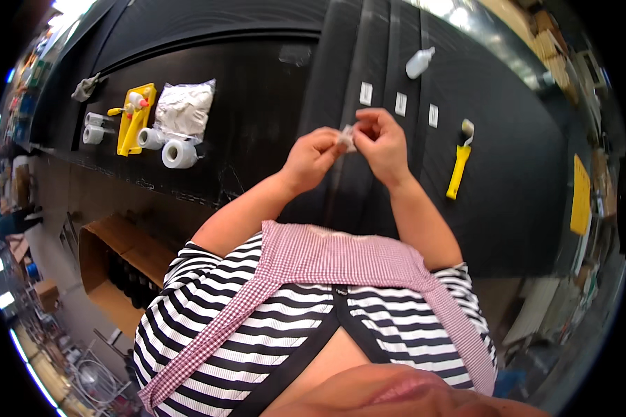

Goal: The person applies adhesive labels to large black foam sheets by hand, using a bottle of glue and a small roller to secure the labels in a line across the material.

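Observation:
My left hand (307, 160) and my right hand (387, 151) meet above the black surface (327, 90) near its middle. A small, pale, crumpled piece (347, 138) is pinched between the fingertips of both; what kind of thing it is cannot be made out. Three small white printed labels lie in a slanting row just beyond and to the right of my right hand: a near-left label (366, 93), a middle label (400, 104) and a right label (433, 116). Further right is a small roller with a yellow handle (458, 172).
A white squeeze bottle (419, 64) lies at the far right. On the left are a yellow tray (136, 119) with tools, a clear bag of white cloths (185, 111), and several rolls of tape (179, 154). Below the table's left edge stands an open cardboard box (101, 264).

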Tool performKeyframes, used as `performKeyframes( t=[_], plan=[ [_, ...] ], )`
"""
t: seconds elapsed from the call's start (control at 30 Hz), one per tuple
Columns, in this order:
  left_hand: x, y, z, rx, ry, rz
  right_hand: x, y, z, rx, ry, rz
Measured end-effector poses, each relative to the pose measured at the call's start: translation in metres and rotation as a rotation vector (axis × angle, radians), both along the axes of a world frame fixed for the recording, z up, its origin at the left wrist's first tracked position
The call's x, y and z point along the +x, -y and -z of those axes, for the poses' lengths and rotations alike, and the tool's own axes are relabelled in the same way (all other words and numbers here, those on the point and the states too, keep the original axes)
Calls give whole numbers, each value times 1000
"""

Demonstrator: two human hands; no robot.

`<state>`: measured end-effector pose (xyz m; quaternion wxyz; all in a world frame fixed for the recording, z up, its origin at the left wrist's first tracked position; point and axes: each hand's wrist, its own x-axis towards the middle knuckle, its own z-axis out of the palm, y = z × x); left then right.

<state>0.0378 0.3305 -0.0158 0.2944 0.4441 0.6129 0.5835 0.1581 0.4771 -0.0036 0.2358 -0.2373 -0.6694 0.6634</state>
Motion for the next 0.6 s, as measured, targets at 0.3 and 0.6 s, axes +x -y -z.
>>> performKeyframes(
  t=[0.3,0.6],
  plan=[
    [-2,35,30,58,-124,-116,1,-173,62,513,113,743],
    [21,91,87,43,-192,-170,-56,-253,107,530,493,748]
  ],
)
